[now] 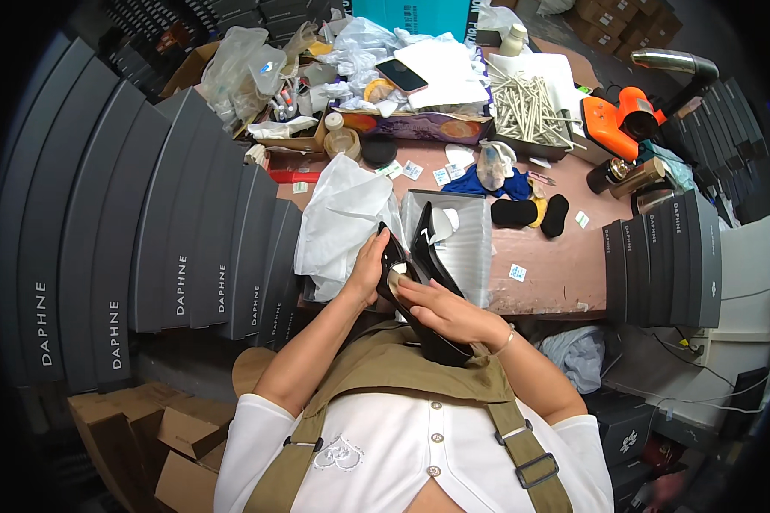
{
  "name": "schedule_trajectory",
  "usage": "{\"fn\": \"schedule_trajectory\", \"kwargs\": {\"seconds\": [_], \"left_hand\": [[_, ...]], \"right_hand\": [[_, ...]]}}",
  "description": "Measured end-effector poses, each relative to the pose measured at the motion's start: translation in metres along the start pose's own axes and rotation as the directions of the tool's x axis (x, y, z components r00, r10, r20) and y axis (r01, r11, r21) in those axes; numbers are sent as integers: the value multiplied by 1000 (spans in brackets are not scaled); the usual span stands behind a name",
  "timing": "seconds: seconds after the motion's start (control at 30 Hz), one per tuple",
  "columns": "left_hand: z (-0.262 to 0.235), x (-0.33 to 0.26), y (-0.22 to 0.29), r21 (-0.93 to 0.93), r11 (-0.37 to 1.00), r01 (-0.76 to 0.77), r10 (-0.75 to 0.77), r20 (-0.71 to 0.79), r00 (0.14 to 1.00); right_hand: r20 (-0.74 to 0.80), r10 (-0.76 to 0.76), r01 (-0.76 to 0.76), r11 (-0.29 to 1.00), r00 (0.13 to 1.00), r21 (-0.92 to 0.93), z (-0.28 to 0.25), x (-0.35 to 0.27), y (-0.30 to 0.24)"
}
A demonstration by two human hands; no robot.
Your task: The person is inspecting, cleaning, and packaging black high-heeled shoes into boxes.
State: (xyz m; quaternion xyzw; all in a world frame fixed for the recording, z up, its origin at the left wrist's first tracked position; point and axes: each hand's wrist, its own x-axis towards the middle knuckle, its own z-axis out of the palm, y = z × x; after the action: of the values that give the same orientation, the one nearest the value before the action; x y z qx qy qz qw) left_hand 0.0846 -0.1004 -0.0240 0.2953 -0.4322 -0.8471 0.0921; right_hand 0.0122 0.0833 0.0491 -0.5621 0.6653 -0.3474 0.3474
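Clock centred on the held shoe, 12 = away from the person. Black shoe [392, 252] is up in both hands, lengthwise, in front of the person at the near edge of the tabletop [552, 286].

Left hand [370, 269]: at the shoe's 9 o'clock side, grip clamped on it, fingers pointing to 12. Right hand [445, 309]: laid over the shoe from 4 o'clock, fingers together and stretched toward 10 — can't tell if that grip clamps or just presses. Pale material shows in the shoe opening near the right fingertips.

At 1 o'clock, just beside: open grey shoe box [477, 289] with white lining. Second black shoe [422, 232] sits tilted in it, white stuffing [445, 224] by its upper end. At 10-11: crumpled white tissue paper [338, 209].

Further out: two black pads [513, 214] at 2, blue cloth [518, 184] between 1 and 2, tray of white sticks [526, 107] at 1, orange tool [606, 128] near 2. Phone [402, 75] lies on the clutter at 12; round black item [378, 150] between 11 and 12.

Stacked shoe boxes: big row [154, 239] at 9, smaller row [663, 265] at 3 — all dark grey. Brown cartons [188, 427] low at 8.
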Motion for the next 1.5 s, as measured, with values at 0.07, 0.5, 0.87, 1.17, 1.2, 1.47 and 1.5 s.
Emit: {"fn": "schedule_trajectory", "kwargs": {"seconds": [0.07,0.5,0.87,1.17,1.2,1.47,1.5], "left_hand": [[-2,7,-9,104,994,-26,29,-27,999],[-29,6,-23,-26,990,141,-143,-143,979],[-24,0,-24,-119,975,190,-201,-88,976],[-50,46,-7,-310,825,473,-515,-65,855],[-47,49,-4,-282,840,464,-510,-118,852],[-20,54,-3,-225,870,439,-471,-116,874],[-19,53,-5,-225,864,450,-478,-88,874]], "right_hand": [[-89,-4,9,999,996,53,12,9,10],[89,144,-130,980,986,-149,40,66,27],[102,1,-8,998,995,65,34,58,34],[-412,278,-58,880,868,472,-27,14,52],[-396,281,-114,912,874,394,-29,16,60],[32,168,-157,815,985,557,-31,40,100],[107,110,-151,829,988,538,-29,44,102]]}}
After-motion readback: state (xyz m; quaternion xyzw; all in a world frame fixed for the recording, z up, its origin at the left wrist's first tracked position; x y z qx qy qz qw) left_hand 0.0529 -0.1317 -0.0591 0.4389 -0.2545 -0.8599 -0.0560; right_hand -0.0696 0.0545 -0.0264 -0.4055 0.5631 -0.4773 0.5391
